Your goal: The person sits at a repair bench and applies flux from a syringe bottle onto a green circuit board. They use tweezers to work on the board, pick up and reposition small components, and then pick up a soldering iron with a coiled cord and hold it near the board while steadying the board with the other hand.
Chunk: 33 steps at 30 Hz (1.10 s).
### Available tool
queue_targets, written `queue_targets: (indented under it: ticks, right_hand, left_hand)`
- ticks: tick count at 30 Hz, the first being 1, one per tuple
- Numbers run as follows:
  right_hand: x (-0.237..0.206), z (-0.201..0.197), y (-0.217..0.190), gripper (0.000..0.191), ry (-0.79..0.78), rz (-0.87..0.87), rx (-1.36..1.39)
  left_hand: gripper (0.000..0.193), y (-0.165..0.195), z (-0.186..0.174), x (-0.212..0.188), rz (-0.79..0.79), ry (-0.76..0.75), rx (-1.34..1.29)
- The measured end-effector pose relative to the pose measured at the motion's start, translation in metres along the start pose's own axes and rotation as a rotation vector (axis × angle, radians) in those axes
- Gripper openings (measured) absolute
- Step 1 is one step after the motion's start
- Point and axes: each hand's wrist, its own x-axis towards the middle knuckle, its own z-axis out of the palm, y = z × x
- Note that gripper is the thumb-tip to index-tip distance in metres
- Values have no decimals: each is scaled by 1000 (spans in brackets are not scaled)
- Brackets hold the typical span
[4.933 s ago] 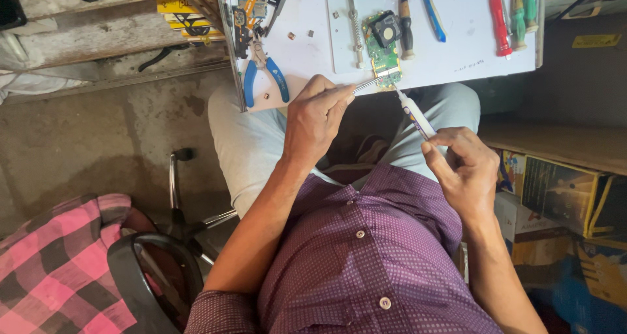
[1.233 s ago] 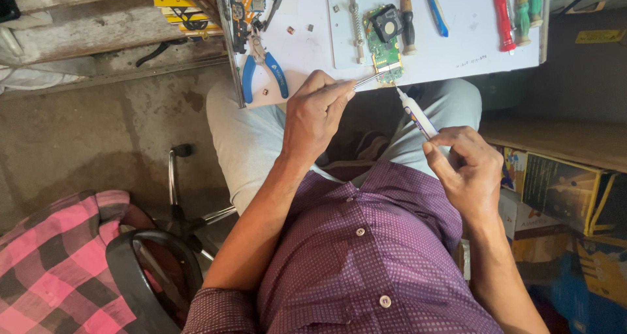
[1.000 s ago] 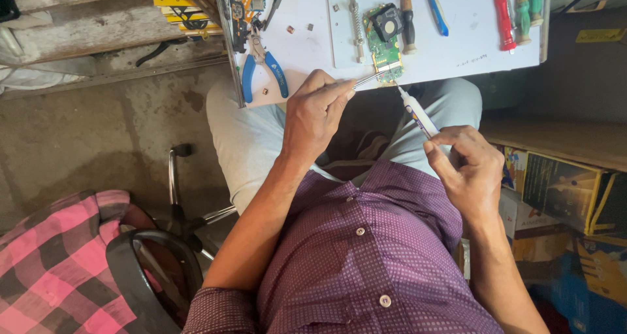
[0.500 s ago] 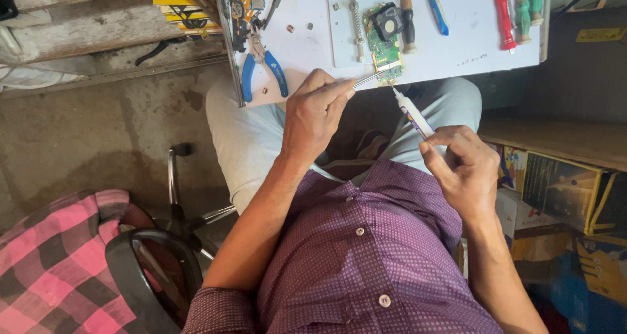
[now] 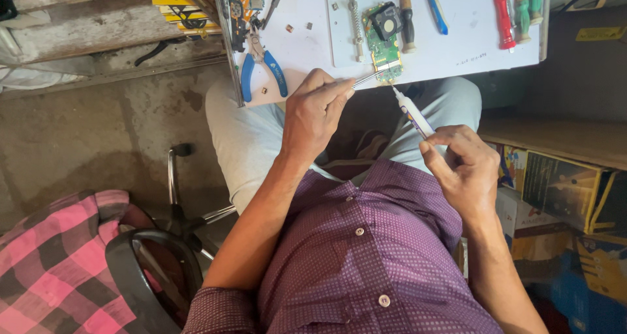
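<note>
Circuit board, small & green, lies at the near edge of the white tabletop, just past the person's knees. Nearest me: right hand, fingers clamped round a thin white syringe-type applicator, nozzle angled up-left, tip at the board's near end. Left hand, wrist bent, pinched tight on metal tweezers, points meeting the same spot. Looks like mid-step, dosing one spot on the board; next move prob. needs steady, tiny pressure w/ both tips kept still. Farther off: blue-handled pliers, red screwdriver.
</note>
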Motion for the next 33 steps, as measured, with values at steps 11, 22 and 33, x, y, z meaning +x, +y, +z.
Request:
queue_targets:
  ticks: [11,22,33]
  right_hand:
    - [1,0,0,10,-5,-20,-13]
    - [3,0,-1,11,2,-32,-4]
    - [4,1,1,10,2,-36,-10]
  left_hand:
    - [18,0,1,0,1,9,5]
    - [19,-1,1,1,0,6,8]
    - [19,0,0,1,21,8,-3]
